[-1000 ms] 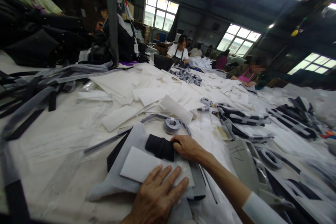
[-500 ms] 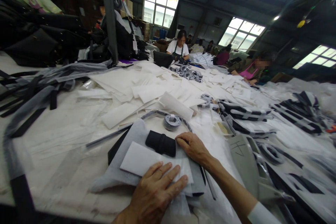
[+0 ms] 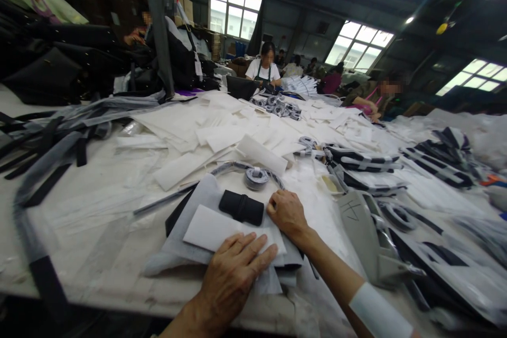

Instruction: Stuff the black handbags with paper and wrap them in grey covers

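My left hand [image 3: 233, 269] lies flat with fingers spread on a white sheet [image 3: 216, 229], which rests on a grey fabric piece [image 3: 198, 206] near the table's front edge. My right hand [image 3: 287, 214] sits just right of a small black folded piece [image 3: 241, 207], fingers curled, its fingertips touching the piece's right end. A roll of grey tape [image 3: 256, 178] lies just behind the black piece.
The long white table [image 3: 99, 211] is strewn with white sheets [image 3: 222, 132], black and grey straps [image 3: 47, 142] at left, and black-and-white pieces [image 3: 364, 163] at right. Other people [image 3: 265, 66] work at the far end. Dark bags [image 3: 59, 68] are stacked at back left.
My right hand has slid slightly off the black piece to its right end. The left hand stays pressed on the white sheet. The view has shifted a little.
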The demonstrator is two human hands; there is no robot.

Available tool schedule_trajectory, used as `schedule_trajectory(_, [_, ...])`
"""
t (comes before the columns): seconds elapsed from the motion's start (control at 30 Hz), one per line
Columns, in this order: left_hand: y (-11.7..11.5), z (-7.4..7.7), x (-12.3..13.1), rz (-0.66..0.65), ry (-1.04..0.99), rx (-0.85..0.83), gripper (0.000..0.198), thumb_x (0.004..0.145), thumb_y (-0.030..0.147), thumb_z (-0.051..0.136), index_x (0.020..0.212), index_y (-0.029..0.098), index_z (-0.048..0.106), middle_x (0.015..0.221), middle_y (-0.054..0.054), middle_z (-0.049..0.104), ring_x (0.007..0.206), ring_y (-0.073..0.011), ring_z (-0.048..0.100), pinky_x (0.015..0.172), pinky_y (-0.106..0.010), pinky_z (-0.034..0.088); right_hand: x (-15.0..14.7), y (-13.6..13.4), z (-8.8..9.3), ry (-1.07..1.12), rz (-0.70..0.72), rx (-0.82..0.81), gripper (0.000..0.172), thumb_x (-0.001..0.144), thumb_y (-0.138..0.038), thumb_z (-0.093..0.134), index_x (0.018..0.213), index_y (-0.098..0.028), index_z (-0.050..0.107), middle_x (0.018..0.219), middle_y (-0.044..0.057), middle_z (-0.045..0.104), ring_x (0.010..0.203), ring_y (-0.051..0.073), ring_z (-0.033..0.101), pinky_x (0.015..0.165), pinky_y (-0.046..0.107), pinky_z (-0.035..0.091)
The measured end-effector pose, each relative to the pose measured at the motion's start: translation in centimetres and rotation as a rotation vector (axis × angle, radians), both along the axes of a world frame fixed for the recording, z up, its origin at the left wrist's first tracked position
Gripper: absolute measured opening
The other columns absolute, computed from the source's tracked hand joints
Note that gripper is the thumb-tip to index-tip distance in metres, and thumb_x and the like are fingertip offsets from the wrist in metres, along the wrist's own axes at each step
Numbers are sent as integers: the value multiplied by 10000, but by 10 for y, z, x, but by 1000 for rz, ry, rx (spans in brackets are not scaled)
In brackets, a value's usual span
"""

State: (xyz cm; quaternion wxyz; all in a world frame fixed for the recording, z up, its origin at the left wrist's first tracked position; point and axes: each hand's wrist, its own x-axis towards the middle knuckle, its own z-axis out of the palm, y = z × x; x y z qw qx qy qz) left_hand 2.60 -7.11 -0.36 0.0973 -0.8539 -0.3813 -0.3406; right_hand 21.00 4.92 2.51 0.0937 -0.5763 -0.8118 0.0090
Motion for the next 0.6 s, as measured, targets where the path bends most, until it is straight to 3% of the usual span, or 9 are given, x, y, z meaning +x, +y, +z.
schedule_trajectory(0.13, [-1,-2,-1,-49,17,-51,428,1081,286,249,1302,319,613,1301,35,667,1147,-182,605,964,-375,452,3,-1,11,13,53,9,139,870,-140,594,923,-189,712,1014,80,718,1023,244,616,1023,417,360])
schedule_trajectory(0.23, [-2,-5,-2,-64,18,-72,357,1069,288,340,1288,320,620,1277,11,679,1163,-188,599,986,-388,441,3,-9,23,19,224,-28,195,884,-114,616,1011,-220,719,1143,49,708,1128,201,593,1136,393,272])
schedule_trajectory(0.33, [-3,-7,-2,-69,-23,-74,338,1062,269,371,1259,315,642,1233,-7,698,1157,-176,602,999,-378,436,3,-20,30,-6,364,-113,143,928,-157,613,923,-219,742,977,28,738,976,167,643,1074,328,353])
schedule_trajectory(0.43, [-2,-6,-2,-93,-58,-65,357,1064,251,346,1244,304,650,1202,-13,712,1133,-175,613,983,-377,445,5,-27,32,-47,334,-137,147,940,-183,609,910,-210,750,886,31,732,894,176,649,952,310,422])
schedule_trajectory(0.6, [-1,-3,-3,-120,-79,-82,356,1058,225,350,1232,293,652,1170,-13,724,1095,-178,630,959,-379,451,4,-24,31,-138,288,-149,117,912,-231,647,987,-203,733,956,59,720,949,217,641,870,331,423])
